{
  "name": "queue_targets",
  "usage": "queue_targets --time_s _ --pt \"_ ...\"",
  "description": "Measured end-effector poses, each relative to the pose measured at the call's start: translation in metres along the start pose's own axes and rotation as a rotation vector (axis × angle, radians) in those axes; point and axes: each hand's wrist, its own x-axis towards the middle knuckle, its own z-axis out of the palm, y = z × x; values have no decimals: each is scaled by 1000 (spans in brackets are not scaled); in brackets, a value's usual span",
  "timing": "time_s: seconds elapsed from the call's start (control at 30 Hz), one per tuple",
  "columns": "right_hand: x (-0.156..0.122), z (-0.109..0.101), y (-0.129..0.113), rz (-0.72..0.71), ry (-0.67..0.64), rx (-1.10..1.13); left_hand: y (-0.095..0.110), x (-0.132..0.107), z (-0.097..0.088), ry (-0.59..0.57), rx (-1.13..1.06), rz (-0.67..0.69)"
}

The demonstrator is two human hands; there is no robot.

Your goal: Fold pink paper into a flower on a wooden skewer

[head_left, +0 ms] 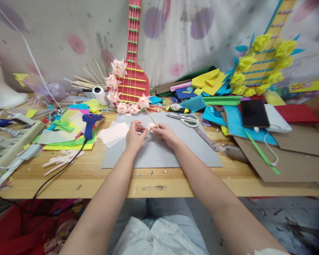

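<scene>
Over a gray mat [159, 154] on a wooden bench [218, 182], the right hand [165, 134] is gripping a stick [151, 116] and pink paper [150, 127]; the left hand [135, 135] is curling alongside, grip unclear. A flowered curtain [172, 39] is hanging behind.

A table [149, 182] is spread across mid-frame, with a cutting mat [159, 161] laid at its centre. Above the mat, a stick [151, 117] is held in the right hand [164, 133], and a paper piece [150, 128] is placed between both hands, beside the left hand [135, 136]. Paper sheets [113, 134] are laid over the mat's left edge. Farther left, a glue gun [89, 124] is rested on paper scraps [63, 139], with a power strip [29, 132] at the frame's edge. Scissors [190, 121] and a ruler [206, 140] are laid at the mat's right side; farther right, a mobile device [255, 112] is set behind cardboard sheets [289, 161]. Behind, a guitar model [138, 72] is stood at upper centre, a second guitar model [263, 63] at upper right.
</scene>
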Motion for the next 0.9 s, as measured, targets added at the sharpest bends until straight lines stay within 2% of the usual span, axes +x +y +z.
queue_targets --time_s 0.1,0.2,0.37,0.6,0.77,0.9 --pt "-2 4 0 -31 1 -31 -1 0 0 5 44 -22" --pt "-1 8 3 -93 19 -40 1 -2 0 -40 48 -24" --pt "3 9 10 -145 86 -25 4 -4 -2 -111 112 61" --pt "2 9 9 -149 43 -40 4 -6 -4 -84 322 86" --pt "4 7 13 -165 22 -102 -5 -1 -2 19 168 -3" --pt "5 7 14 -187 32 -191 -9 1 -1 31 30 -58"
